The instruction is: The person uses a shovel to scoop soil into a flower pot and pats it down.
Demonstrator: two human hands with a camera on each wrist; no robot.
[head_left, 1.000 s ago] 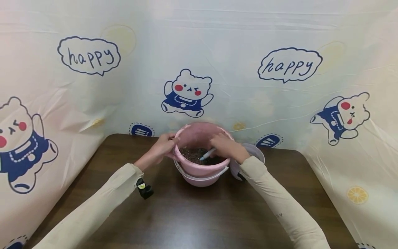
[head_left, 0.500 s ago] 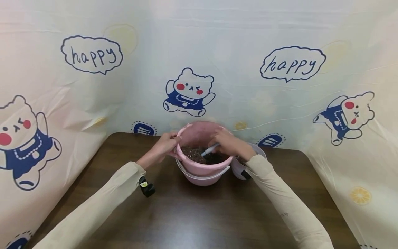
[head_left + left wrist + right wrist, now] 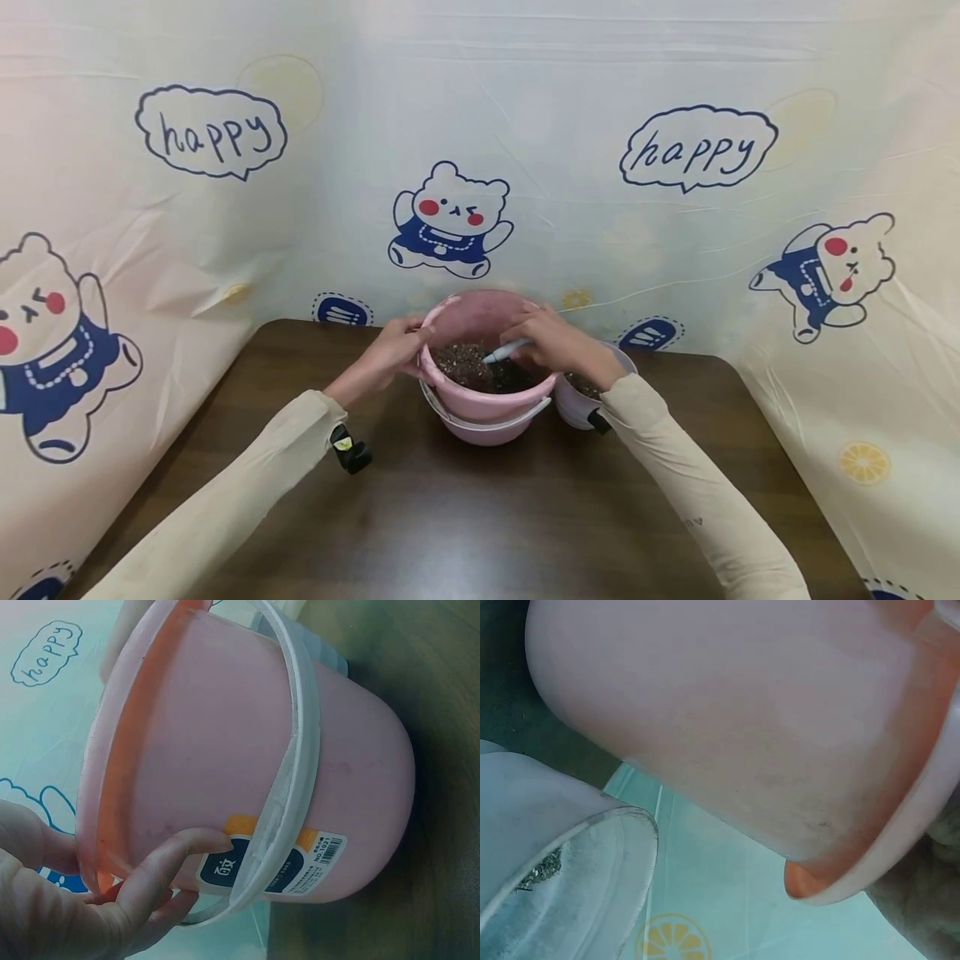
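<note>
A pink bucket (image 3: 487,407) with a white handle (image 3: 304,742) stands at the middle of the table's far part, holding dark soil (image 3: 459,367). My left hand (image 3: 392,354) grips its left rim; in the left wrist view the thumb and fingers straddle the rim, and fingers lie along the outer wall near a label (image 3: 315,862). Inside the bucket, my right hand (image 3: 553,340) holds a trowel by its pale grey-blue handle (image 3: 507,350). The trowel's blade is hidden in the soil. Loose soil is heaped to the left, with a darker hollow on the right.
A pale grey-lilac pot (image 3: 576,407) with some soil inside stands close at the bucket's right, partly under my right wrist. Behind the dark wooden table (image 3: 420,517) hangs a printed cloth (image 3: 570,100), near the bucket's back.
My right hand and the trowel have risen slightly, and the hand has shifted right. Soil on the bucket's left side has lifted into a mound. My left hand keeps its hold on the rim.
</note>
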